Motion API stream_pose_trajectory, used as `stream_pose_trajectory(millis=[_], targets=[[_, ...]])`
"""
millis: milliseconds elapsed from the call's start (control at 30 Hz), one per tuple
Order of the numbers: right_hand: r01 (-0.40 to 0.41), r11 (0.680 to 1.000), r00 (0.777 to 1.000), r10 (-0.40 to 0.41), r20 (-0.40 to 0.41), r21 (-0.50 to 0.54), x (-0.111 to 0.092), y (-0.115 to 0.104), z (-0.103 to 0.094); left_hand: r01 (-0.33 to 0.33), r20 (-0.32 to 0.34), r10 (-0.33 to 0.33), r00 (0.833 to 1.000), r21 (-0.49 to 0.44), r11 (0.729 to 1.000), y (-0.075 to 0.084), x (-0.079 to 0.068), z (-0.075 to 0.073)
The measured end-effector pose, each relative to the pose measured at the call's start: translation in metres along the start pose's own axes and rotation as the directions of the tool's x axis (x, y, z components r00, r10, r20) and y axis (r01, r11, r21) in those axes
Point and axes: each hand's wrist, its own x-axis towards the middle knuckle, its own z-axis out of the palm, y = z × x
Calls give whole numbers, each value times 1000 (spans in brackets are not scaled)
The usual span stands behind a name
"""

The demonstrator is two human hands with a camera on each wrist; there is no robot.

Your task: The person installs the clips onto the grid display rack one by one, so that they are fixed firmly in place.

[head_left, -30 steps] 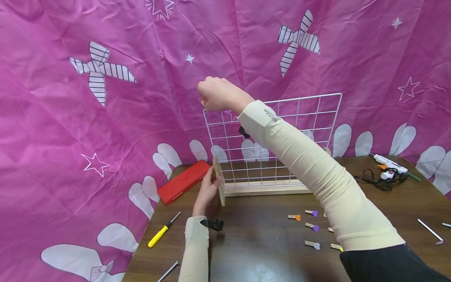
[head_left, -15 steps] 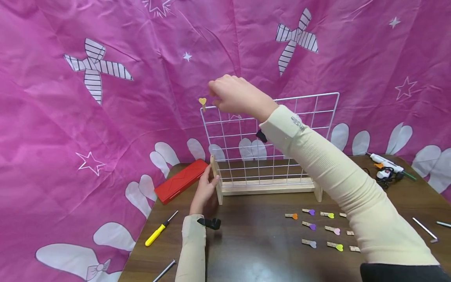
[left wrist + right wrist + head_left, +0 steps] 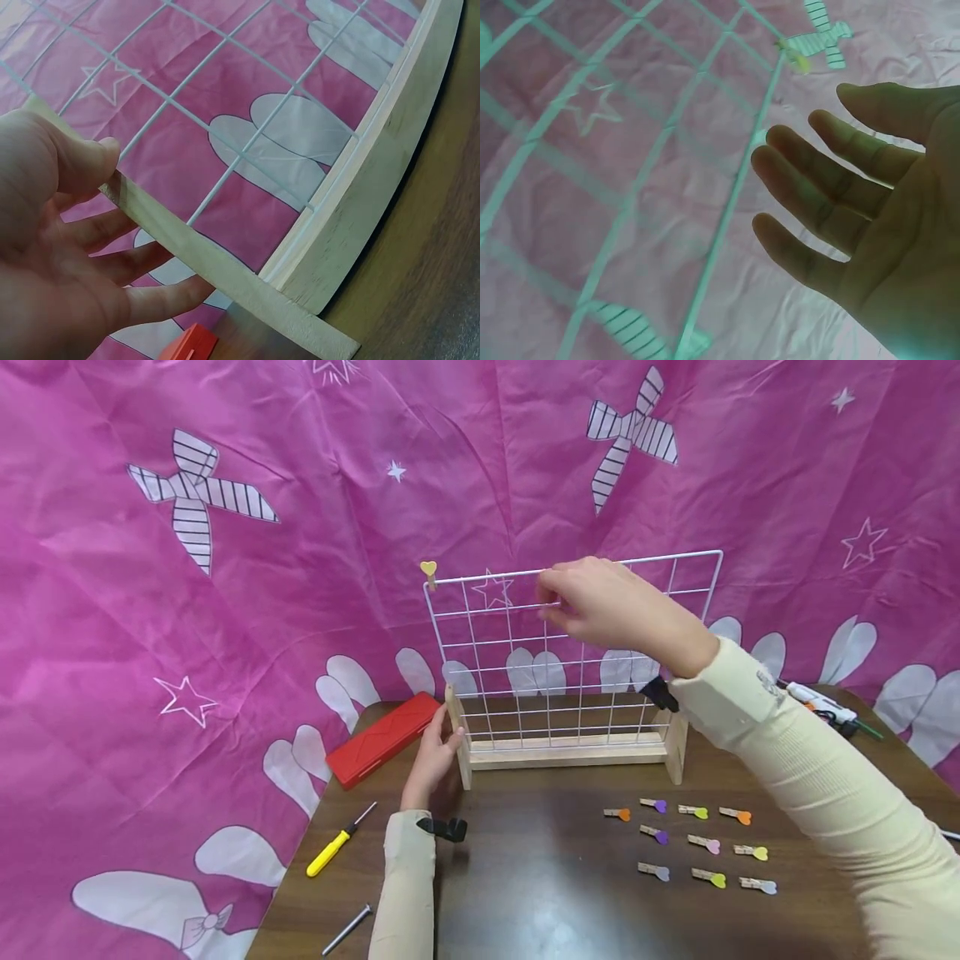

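A white wire grid panel point(image 3: 510, 574) stands upright in a wooden base point(image 3: 567, 758). My left hand point(image 3: 432, 764) holds the left wooden side piece point(image 3: 464, 768); in the left wrist view the thumb lies on one side of that piece point(image 3: 225, 274) and the fingers on the other. On the grid's top left corner sits a small wooden clothespin with a yellow heart point(image 3: 428, 570). My right hand point(image 3: 611, 610) is in front of the grid's upper right half and hides part of it. The right wrist view shows this hand point(image 3: 855, 202) with its fingers apart, holding nothing.
Several heart clothespins point(image 3: 705, 843) lie in rows at front right. On the left are a red case point(image 3: 384, 739), a yellow-handled screwdriver point(image 3: 327, 853) and a metal bolt point(image 3: 347, 930). A glue gun point(image 3: 821, 700) lies far right, partly behind my right sleeve. A pink curtain point(image 3: 360, 527) hangs behind.
My right hand has let go of the yellow-heart clothespin at the grid's top left corner and moved right and down. The left hand keeps its hold on the side piece.
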Motion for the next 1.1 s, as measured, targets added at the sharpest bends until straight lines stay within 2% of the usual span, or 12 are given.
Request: stream_pose_trajectory(millis=[133,233,467,567,667,800,900,1100], targets=[[-16,999,1000,17,-21,34,-36,15,10,-37,7,37,999,12,999,15,-5,1],[-29,998,999,31,-26,53,-64,26,21,-36,1,36,999,10,999,16,-5,1],[-57,995,998,58,-15,82,-115,50,61,-5,-12,5,1000,-11,1000,-10,4,1],[-90,991,996,90,3,104,-132,57,77,-22,-24,22,999,4,1000,-13,5,2],[-131,983,991,127,32,126,-147,62,94,-56,-24,56,998,-10,998,-13,5,2],[-186,969,980,171,102,164,-166,66,118,-70,-1,70,998,-2,998,5,-2,2],[-212,959,969,182,165,186,-182,70,139,-53,14,53,998,20,998,15,-7,1],[-270,942,930,201,308,201,-205,79,170,-20,10,20,1000,2,1000,-7,3,-1]])
